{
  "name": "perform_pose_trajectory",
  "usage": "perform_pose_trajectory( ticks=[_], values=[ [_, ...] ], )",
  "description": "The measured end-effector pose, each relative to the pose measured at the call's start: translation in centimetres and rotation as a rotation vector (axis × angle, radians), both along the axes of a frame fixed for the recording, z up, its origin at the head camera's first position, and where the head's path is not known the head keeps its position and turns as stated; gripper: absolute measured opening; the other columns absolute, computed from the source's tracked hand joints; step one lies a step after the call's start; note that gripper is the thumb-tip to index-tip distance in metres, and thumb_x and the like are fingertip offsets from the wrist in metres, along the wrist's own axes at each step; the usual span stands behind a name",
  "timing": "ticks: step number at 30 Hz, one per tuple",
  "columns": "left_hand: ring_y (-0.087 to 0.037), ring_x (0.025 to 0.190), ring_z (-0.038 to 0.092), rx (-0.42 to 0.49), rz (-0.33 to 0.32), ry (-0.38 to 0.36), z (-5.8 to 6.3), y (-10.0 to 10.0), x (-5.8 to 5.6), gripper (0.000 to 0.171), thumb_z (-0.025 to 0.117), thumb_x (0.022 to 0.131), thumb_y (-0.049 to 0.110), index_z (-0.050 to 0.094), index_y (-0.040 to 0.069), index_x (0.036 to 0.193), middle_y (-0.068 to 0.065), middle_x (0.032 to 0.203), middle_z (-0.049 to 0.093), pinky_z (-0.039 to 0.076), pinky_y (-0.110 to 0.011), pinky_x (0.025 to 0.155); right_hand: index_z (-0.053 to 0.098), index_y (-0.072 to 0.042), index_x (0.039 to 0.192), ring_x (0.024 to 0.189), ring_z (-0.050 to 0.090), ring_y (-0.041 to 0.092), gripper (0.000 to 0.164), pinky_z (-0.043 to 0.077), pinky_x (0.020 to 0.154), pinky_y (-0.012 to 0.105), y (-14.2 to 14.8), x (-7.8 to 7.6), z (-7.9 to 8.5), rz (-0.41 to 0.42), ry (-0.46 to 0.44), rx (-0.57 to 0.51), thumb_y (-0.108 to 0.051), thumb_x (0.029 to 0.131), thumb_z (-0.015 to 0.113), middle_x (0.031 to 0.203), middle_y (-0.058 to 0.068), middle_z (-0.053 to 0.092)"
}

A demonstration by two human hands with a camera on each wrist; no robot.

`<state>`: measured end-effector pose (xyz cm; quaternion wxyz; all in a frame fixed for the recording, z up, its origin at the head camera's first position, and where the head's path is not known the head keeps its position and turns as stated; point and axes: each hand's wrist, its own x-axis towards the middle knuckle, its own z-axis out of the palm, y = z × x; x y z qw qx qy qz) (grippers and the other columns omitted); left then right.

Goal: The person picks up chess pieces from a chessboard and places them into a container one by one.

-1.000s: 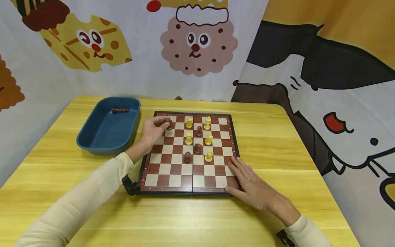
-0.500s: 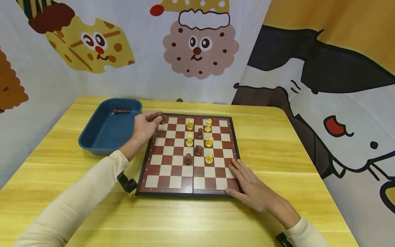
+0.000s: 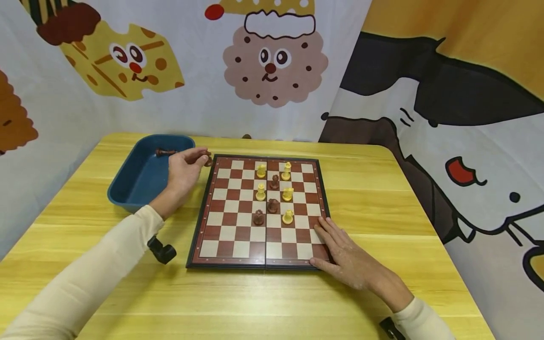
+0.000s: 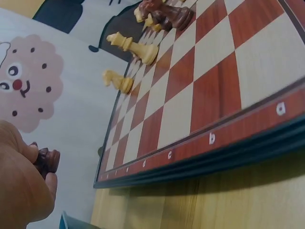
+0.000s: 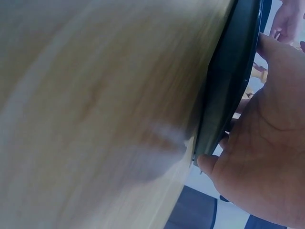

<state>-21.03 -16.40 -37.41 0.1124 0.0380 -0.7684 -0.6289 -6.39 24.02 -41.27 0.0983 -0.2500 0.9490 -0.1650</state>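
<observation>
In the head view my left hand (image 3: 183, 172) pinches a dark brown chess piece (image 3: 208, 159) between thumb and fingertips, just off the far left corner of the chessboard (image 3: 238, 233). The left wrist view has this piece (image 4: 46, 161) partly covered by the fingers, so its kind is unclear. My right hand (image 3: 346, 255) rests with straight fingers on the board's near right edge. Several cream-yellow pieces, one a rook (image 3: 260, 192), stand around the board's middle. Among them are brown pieces, including a knight (image 3: 273, 206) and another (image 3: 258, 217) nearer me.
A blue plastic basin (image 3: 116, 193) stands left of the board, partly behind the left hand. Inside it lies a brown chess piece (image 3: 163, 152) on its side. The yellow wooden table (image 3: 238, 307) ends at a cartoon-printed curtain (image 3: 195, 113).
My left hand has carried the brown piece leftward from the board's far left squares, past its edge, toward the basin. My right hand has stayed on the board.
</observation>
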Motion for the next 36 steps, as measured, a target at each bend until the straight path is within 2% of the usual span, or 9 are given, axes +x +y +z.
perform_pose_trajectory(
  ticks=[5, 8, 11, 19, 23, 30, 33, 36],
  values=[
    [-0.013, 0.092, 0.071, 0.057, 0.024, 0.006, 0.4, -0.8, 0.4, 0.031, 0.062, 0.102, 0.002, 0.065, -0.005, 0.132, -0.023, 0.122, 0.068, 0.054, -0.036, 0.096, 0.023, -0.004, 0.162, 0.153, 0.008, 0.033, 0.085, 0.019, 0.119, 0.055, 0.0, 0.0, 0.0, 0.004, 0.012, -0.01, -0.061, 0.103, 0.048, 0.169, 0.012, 0.01],
    [-0.011, 0.091, 0.071, 0.078, 0.039, 0.003, 0.6, -1.1, 0.5, 0.03, 0.063, 0.101, 0.001, 0.066, -0.004, 0.131, -0.02, 0.12, 0.07, 0.055, -0.032, 0.093, 0.024, -0.004, 0.162, 0.153, 0.009, 0.033, 0.086, 0.019, 0.119, 0.055, 0.0, 0.1, -0.1, 0.003, 0.02, -0.007, -0.061, 0.102, 0.048, 0.169, 0.013, 0.011],
    [-0.01, 0.09, 0.071, 0.056, 0.055, 0.007, 0.8, -1.6, 0.6, 0.03, 0.062, 0.101, -0.001, 0.066, -0.005, 0.131, -0.02, 0.119, 0.07, 0.056, -0.03, 0.09, 0.024, -0.004, 0.161, 0.153, 0.009, 0.033, 0.086, 0.019, 0.12, 0.055, 0.0, 0.1, -0.1, 0.0, 0.024, -0.012, -0.061, 0.102, 0.049, 0.169, 0.013, 0.011],
    [-0.012, 0.093, 0.068, -0.044, 0.115, -0.003, 1.6, -2.8, 1.0, 0.031, 0.061, 0.102, 0.004, 0.066, -0.005, 0.131, -0.022, 0.124, 0.067, 0.054, -0.034, 0.095, 0.023, -0.005, 0.162, 0.154, 0.008, 0.032, 0.086, 0.019, 0.119, 0.055, 0.2, 0.1, -0.1, -0.005, 0.026, -0.02, -0.06, 0.102, 0.049, 0.169, 0.013, 0.01],
    [-0.015, 0.093, 0.07, -0.013, 0.121, -0.002, 1.5, -3.3, 1.0, 0.029, 0.061, 0.102, 0.003, 0.066, -0.006, 0.129, -0.024, 0.122, 0.067, 0.055, -0.035, 0.093, 0.025, -0.003, 0.161, 0.153, 0.009, 0.033, 0.085, 0.019, 0.119, 0.056, 0.3, 0.1, -0.1, -0.009, 0.03, -0.015, -0.06, 0.102, 0.05, 0.168, 0.014, 0.012],
    [-0.009, 0.089, 0.07, -0.001, 0.166, -0.034, 1.1, -5.0, 1.7, 0.03, 0.061, 0.102, 0.004, 0.065, -0.006, 0.13, -0.018, 0.119, 0.069, 0.056, -0.034, 0.091, 0.024, -0.004, 0.161, 0.153, 0.009, 0.032, 0.085, 0.018, 0.12, 0.055, 0.1, 0.0, -0.2, 0.006, 0.035, -0.011, -0.06, 0.102, 0.049, 0.169, 0.013, 0.011],
    [-0.012, 0.093, 0.07, -0.017, 0.165, -0.062, 1.2, -5.5, 2.1, 0.033, 0.061, 0.103, 0.006, 0.063, -0.005, 0.134, -0.019, 0.122, 0.066, 0.055, -0.035, 0.093, 0.025, -0.003, 0.161, 0.153, 0.01, 0.033, 0.085, 0.019, 0.119, 0.056, 0.1, 0.0, -0.2, 0.009, 0.034, -0.012, -0.06, 0.102, 0.049, 0.168, 0.014, 0.012],
    [-0.018, 0.111, 0.065, -0.039, 0.183, -0.09, 1.5, -5.9, 2.4, 0.044, 0.062, 0.103, 0.012, 0.054, 0.0, 0.145, -0.019, 0.132, 0.06, 0.052, -0.035, 0.099, 0.024, -0.004, 0.161, 0.153, 0.009, 0.032, 0.086, 0.018, 0.12, 0.055, 0.1, -0.1, -0.1, 0.008, 0.026, -0.005, -0.061, 0.102, 0.049, 0.169, 0.013, 0.011]
  ],
)
